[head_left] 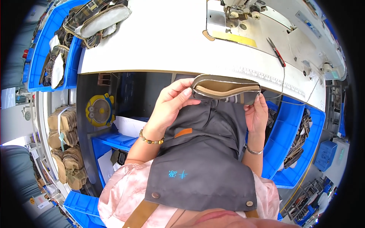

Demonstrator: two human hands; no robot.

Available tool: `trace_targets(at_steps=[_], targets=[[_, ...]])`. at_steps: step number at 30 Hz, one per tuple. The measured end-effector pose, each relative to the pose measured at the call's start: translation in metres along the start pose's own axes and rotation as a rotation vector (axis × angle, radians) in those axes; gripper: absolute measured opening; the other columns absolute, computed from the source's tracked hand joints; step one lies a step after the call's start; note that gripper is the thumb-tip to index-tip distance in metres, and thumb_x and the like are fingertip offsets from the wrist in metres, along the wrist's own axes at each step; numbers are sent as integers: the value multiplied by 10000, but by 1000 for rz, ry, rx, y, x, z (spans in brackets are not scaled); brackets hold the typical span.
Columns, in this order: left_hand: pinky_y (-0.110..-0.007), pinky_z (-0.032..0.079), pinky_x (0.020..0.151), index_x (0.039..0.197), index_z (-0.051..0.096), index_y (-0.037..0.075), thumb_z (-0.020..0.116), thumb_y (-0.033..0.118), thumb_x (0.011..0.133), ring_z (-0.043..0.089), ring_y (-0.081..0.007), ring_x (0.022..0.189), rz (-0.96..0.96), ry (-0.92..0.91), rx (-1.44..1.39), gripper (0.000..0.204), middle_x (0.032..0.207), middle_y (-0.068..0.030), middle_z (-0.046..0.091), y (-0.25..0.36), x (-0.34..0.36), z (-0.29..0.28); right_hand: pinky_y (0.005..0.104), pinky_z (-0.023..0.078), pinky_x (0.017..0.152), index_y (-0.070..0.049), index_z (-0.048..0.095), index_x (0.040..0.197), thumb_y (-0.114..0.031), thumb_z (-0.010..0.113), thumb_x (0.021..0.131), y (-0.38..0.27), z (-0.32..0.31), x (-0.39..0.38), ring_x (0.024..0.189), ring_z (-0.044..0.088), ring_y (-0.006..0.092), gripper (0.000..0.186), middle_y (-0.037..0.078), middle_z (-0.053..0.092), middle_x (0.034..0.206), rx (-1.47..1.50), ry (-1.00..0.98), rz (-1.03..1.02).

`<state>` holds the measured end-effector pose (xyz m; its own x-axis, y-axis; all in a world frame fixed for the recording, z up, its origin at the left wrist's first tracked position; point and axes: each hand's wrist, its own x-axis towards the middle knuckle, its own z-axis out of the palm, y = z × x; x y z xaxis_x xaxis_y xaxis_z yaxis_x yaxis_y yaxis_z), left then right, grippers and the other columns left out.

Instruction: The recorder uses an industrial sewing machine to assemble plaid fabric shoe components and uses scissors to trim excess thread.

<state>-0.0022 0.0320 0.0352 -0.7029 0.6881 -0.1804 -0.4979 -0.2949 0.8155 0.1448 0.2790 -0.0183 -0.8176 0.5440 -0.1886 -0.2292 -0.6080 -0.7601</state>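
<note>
A dark plaid zipper pouch point(239, 98) is held up at the table's front edge, in front of my apron. Its zipper is undone, so the mouth gapes and the tan lining shows. My left hand point(175, 99) grips the left end between thumb and fingers. At the right end, my right hand point(257, 112) pinches the corner near the zipper's end. The pouch's underside is mostly out of sight.
On the white table point(159, 41) stand a sewing machine point(237, 15) and red-handled thread snips point(276, 52). Plaid pieces with white padding point(104, 21) lie at the far left, by a blue bin point(74, 64). Another blue bin point(298, 152) is at right; tan bundles point(62, 121) hang left.
</note>
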Motion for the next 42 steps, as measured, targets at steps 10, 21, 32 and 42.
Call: trace_targets(at_steps=[10,21,32,42], targets=[[-326,605,862,1253,597,-2,541,67,1010,655,-152,1067,35,42,65,259,1194,-89,661,-2,1,6,246,500,644,-69,630,1115,-177,555,1027,5,-3,0,764,646,118,158,35,711,949,35,18,40],[-324,607,854,1241,604,-8,544,68,1009,666,-157,1042,73,69,81,252,1180,-96,671,-1,1,4,249,506,642,-74,632,1112,-178,552,1028,9,0,0,772,655,124,156,38,712,946,38,4,52],[-329,587,834,1344,544,-32,548,70,992,639,-214,1101,77,175,321,366,1271,-149,632,-8,3,-6,316,510,674,-37,604,1121,-149,538,1026,-41,-55,-5,764,636,192,161,75,684,978,189,174,-370],[-291,573,800,1284,597,-2,561,80,999,649,-162,1036,90,85,313,298,1194,-109,666,-5,21,-16,302,550,801,-8,622,1225,-230,508,1019,-91,-164,-59,1010,656,194,323,139,661,1243,209,796,-609]])
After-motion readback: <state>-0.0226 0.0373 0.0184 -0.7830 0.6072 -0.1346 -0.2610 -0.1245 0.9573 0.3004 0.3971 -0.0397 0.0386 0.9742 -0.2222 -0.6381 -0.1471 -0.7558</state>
